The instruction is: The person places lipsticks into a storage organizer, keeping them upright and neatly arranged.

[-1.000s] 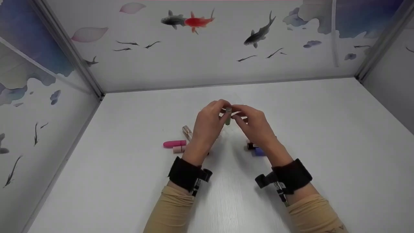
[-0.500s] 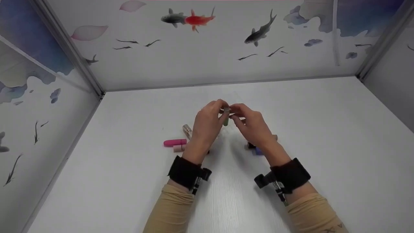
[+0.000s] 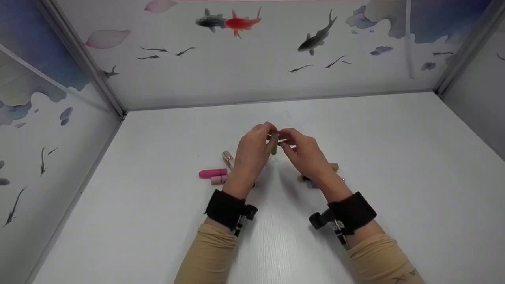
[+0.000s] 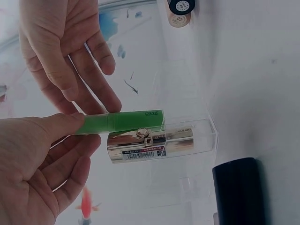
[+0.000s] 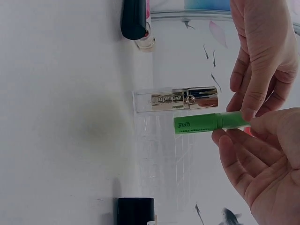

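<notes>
My left hand (image 3: 252, 152) pinches the upper end of a green lip balm tube (image 4: 136, 120), thumb on one side, and holds it upright with its lower end down. My right hand (image 3: 307, 154) is beside it, fingers loosely bent; a fingertip is at the tube, and its thumb seems apart from it in the left wrist view. Beneath the hands is a clear plastic holder (image 5: 159, 161) with several compartments. A gold lipstick (image 5: 204, 97) stands in one of them, next to the tube. Whether the tube's lower end is inside a compartment, I cannot tell.
Left of the holder lie a bright pink tube (image 3: 213, 173), a pale pink tube (image 3: 217, 180) and a gold tube (image 3: 227, 157). By the right forearm are a beige tube (image 3: 334, 167) and a blue item (image 3: 313, 184). A patterned wall (image 3: 252, 71) closes off the back.
Both hands stay together over the holder. The green tube and the right hand have shifted slightly to the left; the left hand has hardly moved.
</notes>
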### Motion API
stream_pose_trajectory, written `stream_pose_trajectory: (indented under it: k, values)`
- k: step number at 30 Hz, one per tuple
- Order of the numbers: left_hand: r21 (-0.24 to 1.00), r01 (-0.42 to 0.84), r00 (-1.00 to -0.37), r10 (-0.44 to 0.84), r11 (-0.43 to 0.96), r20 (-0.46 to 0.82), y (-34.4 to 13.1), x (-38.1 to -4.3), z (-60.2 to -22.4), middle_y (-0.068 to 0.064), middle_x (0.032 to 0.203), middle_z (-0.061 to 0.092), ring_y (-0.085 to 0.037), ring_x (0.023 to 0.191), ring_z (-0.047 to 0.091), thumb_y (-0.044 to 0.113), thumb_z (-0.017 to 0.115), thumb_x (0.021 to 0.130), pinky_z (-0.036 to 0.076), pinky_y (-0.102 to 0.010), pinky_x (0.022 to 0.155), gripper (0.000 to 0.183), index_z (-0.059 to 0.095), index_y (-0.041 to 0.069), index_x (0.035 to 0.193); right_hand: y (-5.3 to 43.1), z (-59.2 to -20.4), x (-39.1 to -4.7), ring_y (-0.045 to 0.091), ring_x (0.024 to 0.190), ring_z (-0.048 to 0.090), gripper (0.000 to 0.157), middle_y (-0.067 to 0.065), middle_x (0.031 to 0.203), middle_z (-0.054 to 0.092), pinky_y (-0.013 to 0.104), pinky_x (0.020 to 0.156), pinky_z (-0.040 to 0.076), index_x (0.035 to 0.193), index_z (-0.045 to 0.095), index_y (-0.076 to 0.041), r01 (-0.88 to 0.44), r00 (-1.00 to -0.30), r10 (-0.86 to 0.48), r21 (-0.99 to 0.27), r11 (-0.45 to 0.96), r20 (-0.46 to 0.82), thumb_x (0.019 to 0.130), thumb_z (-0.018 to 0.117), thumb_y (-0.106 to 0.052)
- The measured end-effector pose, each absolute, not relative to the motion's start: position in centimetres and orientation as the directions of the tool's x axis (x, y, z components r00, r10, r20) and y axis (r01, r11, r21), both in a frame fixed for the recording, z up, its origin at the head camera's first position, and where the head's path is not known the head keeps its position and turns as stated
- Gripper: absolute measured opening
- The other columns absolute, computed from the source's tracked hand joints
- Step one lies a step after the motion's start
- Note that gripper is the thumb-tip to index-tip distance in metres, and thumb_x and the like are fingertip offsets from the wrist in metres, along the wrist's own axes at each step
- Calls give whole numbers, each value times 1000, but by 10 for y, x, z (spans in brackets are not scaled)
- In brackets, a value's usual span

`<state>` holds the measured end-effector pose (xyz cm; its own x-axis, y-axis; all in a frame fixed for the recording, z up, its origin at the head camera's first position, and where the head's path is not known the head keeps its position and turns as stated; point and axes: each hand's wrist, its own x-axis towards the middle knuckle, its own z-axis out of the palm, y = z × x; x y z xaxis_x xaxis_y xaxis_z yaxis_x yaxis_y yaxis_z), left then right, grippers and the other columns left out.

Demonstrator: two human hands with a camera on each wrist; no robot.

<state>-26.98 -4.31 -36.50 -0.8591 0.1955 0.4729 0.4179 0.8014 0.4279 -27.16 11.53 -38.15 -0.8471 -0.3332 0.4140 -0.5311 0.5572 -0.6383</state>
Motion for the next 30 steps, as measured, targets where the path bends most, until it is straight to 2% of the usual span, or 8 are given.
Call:
stream_pose_trajectory:
  k: [6, 15, 30]
  values:
    - [402, 432, -847, 210, 808, 488, -43, -273, -370, -6, 104, 73, -18, 97, 73, 16, 66, 97, 59, -28, 82, 11, 64, 10, 106, 115, -383, -273, 25, 110, 71, 28, 13, 124, 70, 42, 85, 60, 128, 61, -5, -526, -851, -331, -640, 561, 409, 101, 58, -8]
    - [320, 431, -809, 205, 844, 550, -44, -274, -375, -3, 95, 76, -17, 86, 73, 17, 68, 95, 59, -30, 76, 8, 67, 11, 101, 115, -384, -273, 26, 114, 69, 31, 14, 126, 70, 42, 91, 59, 132, 61, -5, -496, -868, -346, -656, 569, 357, 102, 56, -10]
    - [272, 408, -797, 195, 872, 571, -44, -275, -378, -1, 90, 78, -18, 78, 72, 18, 71, 93, 58, -32, 72, 7, 71, 12, 97, 115, -388, -273, 28, 116, 68, 33, 15, 128, 68, 43, 93, 58, 134, 60, -3, -490, -869, -375, -666, 563, 322, 102, 55, -9]
